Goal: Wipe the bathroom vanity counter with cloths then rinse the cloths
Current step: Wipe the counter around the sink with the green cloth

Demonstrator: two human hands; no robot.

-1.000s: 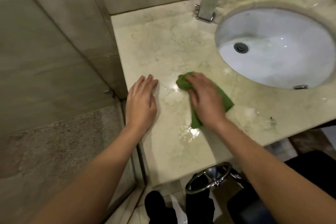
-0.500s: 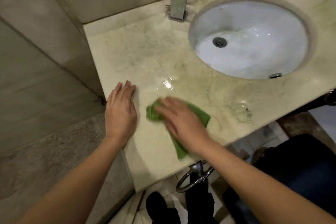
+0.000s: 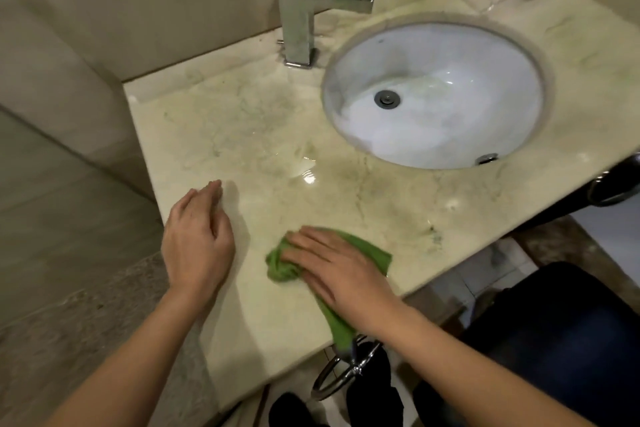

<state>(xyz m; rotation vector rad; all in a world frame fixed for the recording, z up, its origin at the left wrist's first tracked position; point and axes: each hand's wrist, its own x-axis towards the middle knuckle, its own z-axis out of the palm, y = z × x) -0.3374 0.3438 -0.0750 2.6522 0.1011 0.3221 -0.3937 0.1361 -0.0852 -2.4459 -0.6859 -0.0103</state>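
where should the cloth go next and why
Probably slide the green cloth, pressed flat under the right hand, forward to the puddle glistening between it and the sink. That water sits unwiped on the counter, just ahead of the cloth.

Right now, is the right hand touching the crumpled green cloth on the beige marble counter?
Touching. The head view shows the right hand lying flat on the crumpled green cloth, straight fingers pressing it onto the beige marble counter.
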